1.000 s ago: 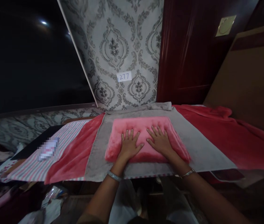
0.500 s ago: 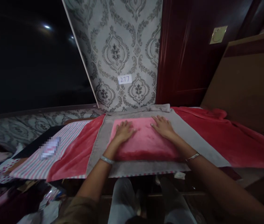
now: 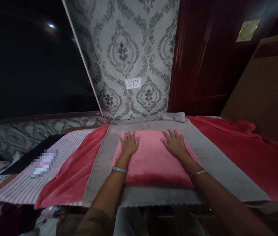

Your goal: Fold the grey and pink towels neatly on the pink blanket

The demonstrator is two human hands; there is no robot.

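Note:
A pink plush blanket (image 3: 151, 157), folded into a thick rectangle, lies on a grey cloth (image 3: 209, 154) in the middle of the table. My left hand (image 3: 129, 144) rests flat on its far left part, fingers spread. On the far right part lies my right hand (image 3: 174, 143), palm down with the fingers apart. Both hands touch the pink surface, and neither grips anything. The blanket's top looks mostly smooth, and its near edge is a darker, rounded fold.
Red cloth (image 3: 242, 150) extends to the right of the grey one. On the left are another red strip (image 3: 72, 173) and a striped cloth (image 3: 18, 186) with a blurred item on it. A large dark screen (image 3: 30, 65) stands at the left, and a cardboard panel (image 3: 269, 88) leans at the right.
My left hand has straightened on the blanket, its fingers now pointing away from me. The blanket's top looks smoother. The camera view has shifted nearer to the table.

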